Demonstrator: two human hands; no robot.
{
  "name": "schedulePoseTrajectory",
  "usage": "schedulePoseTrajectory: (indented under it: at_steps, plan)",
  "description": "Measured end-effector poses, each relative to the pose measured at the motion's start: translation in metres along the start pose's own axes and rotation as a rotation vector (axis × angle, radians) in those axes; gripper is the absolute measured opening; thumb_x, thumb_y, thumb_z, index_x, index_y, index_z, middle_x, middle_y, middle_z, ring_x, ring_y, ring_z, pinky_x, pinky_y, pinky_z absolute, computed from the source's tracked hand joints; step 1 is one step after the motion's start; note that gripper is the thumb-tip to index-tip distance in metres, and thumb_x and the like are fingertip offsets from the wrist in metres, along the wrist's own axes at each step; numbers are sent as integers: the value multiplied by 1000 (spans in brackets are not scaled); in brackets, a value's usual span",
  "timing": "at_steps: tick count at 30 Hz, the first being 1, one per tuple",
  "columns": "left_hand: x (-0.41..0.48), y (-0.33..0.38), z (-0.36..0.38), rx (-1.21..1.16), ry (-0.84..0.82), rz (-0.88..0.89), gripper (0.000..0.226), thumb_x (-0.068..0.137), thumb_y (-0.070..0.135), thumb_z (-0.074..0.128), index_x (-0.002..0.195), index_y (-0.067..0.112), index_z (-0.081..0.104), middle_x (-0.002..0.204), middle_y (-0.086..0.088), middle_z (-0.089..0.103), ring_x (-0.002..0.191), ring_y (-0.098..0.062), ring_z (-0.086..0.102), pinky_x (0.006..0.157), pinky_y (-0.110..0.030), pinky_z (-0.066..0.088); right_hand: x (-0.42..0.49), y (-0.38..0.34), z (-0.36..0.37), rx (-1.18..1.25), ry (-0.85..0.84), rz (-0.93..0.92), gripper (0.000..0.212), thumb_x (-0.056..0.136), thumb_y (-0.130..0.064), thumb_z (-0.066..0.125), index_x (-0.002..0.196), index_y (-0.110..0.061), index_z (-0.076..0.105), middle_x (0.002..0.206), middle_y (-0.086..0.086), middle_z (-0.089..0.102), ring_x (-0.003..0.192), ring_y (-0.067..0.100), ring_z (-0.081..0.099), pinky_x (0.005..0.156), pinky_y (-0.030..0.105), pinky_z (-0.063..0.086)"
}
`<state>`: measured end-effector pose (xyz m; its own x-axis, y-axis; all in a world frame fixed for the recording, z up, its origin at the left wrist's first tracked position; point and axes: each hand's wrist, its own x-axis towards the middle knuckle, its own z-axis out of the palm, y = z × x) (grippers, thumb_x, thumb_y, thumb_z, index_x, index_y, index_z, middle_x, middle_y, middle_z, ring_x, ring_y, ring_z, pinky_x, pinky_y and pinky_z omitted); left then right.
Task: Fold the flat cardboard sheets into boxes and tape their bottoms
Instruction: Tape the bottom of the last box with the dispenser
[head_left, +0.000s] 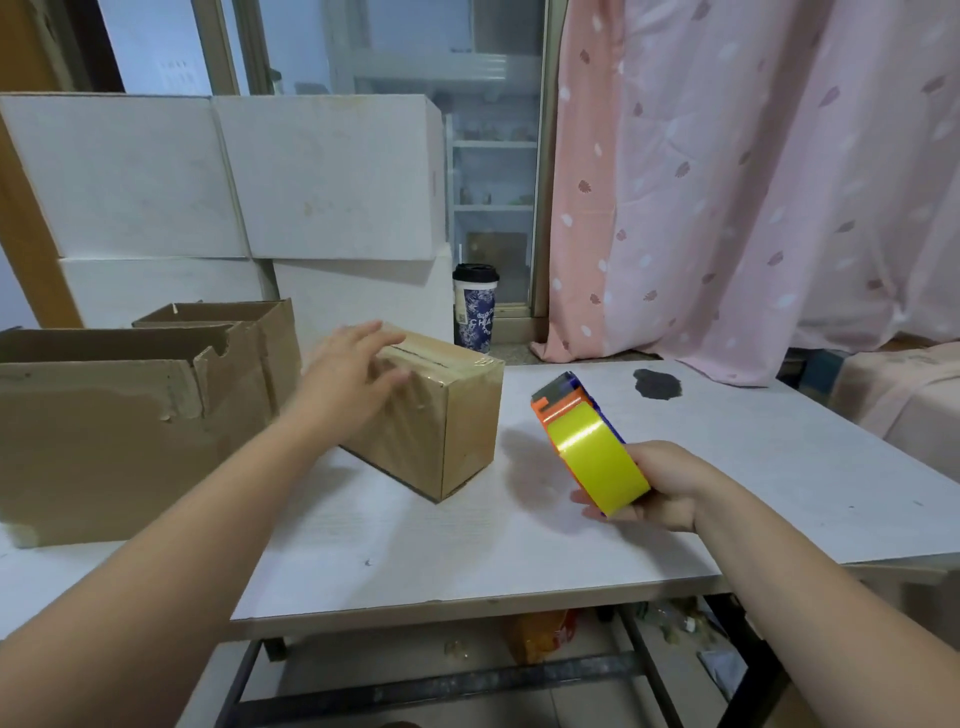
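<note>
1. The left grip (353, 374) is spread wide with its fingers straight and loose. It lies over the near top corner of the box (447, 415). Motion blur hides whether it really presses the cardboard.
2. The box is small, rectangular and closed, made of plain brown cardboard, and stands on the matte white surface (467, 561). Glossy clear tape runs along its top seam just beyond the left grip's fingertips and folds over the far end edge.
3. The right grip (660, 488) is curled round the tape dispenser (587, 447) and holds it above the surface, apart from the box. The dispenser has an orange and blue plastic frame with a wide, shiny yellow roll. Its cutter end points up and away from the grip.
4. Left of the left grip stand two larger open cartons (130, 426) of brown cardboard. The nearer one has a ragged, torn flap.
5. Beyond the left grip are smooth white boxes (208, 176) in a stack.
6. Beyond the box is a cup (475, 312) with a black lid and a blue pattern.
7. Beyond the right grip hangs a soft pink curtain (753, 182) with a pattern, and a dark patch (657, 384) marks the surface.
</note>
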<state>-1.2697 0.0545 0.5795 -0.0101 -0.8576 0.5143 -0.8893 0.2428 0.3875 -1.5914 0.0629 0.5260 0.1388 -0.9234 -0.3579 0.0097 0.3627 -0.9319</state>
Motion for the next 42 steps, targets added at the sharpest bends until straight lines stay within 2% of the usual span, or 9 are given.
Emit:
schedulePoseTrajectory:
  at_steps: [6, 13, 18, 22, 27, 31, 35, 39, 42]
  plan:
    - [5, -37, 12, 418, -194, 5, 57, 84, 70, 33, 137, 53, 25, 143, 5, 27, 144, -22, 1, 107, -65, -6, -12, -14, 14, 456, -80, 57, 22, 96, -12, 46, 94, 5, 61, 80, 22, 65, 69, 35, 64, 57, 44, 59]
    - [-7, -6, 6, 448, -76, 206, 54, 88, 66, 21, 137, 47, 35, 124, 12, 48, 109, -19, 51, 102, -49, 9, -12, -32, 22, 567, -118, -30, 49, 94, -53, 47, 122, -16, 61, 108, 13, 65, 71, 27, 65, 63, 35, 54]
    - [-18, 20, 8, 409, -65, 350, 40, 91, 54, 36, 126, 42, 48, 121, 15, 61, 92, -14, 39, 80, -34, 18, -17, -40, 22, 498, 1, -159, 31, 94, -49, 50, 107, -26, 67, 90, 8, 75, 68, 29, 72, 54, 40, 55]
    - [-22, 34, 12, 404, -103, 327, 36, 95, 47, 37, 130, 45, 47, 139, 14, 46, 103, -21, 40, 89, -35, 28, -18, -46, 17, 554, 71, -240, 33, 94, -49, 51, 114, -27, 64, 95, 8, 75, 72, 30, 73, 53, 41, 55]
    - [-20, 56, 19, 595, -106, 125, 37, 94, 52, 33, 109, 28, 57, 109, 5, 62, 104, -23, 38, 76, -39, 28, -25, -51, 18, 566, 44, -273, 38, 94, -48, 51, 124, -28, 59, 110, 11, 71, 75, 31, 73, 54, 41, 55]
    - [-8, 57, 13, 377, -283, -86, 56, 93, 58, 35, 125, 14, 47, 121, -10, 57, 115, -30, 44, 89, -39, 39, -28, -52, 24, 534, 19, -232, 35, 94, -49, 50, 118, -26, 62, 98, 11, 74, 69, 30, 72, 52, 40, 55]
    - [-7, 65, -4, 317, -179, -80, 43, 97, 49, 32, 121, 16, 47, 109, -13, 60, 99, -31, 55, 70, -35, 38, -27, -49, 26, 477, 2, -236, 31, 95, -48, 48, 111, -27, 64, 89, 7, 75, 68, 29, 72, 51, 42, 55]
    - [-9, 55, -24, -134, -225, -21, 21, 96, 21, 48, 92, 25, 68, 92, 5, 68, 78, -2, 59, 69, -13, 44, -25, -47, 29, 452, -5, -227, 27, 95, -48, 48, 107, -30, 64, 89, 6, 75, 70, 30, 72, 54, 44, 55]
    - [-16, 37, -26, -57, -294, 83, 16, 92, 24, 58, 99, 32, 71, 122, 19, 58, 116, -2, 43, 100, -20, 30, -24, -47, 31, 444, -4, -213, 25, 95, -48, 50, 104, -30, 64, 89, 7, 75, 72, 31, 72, 55, 45, 55]
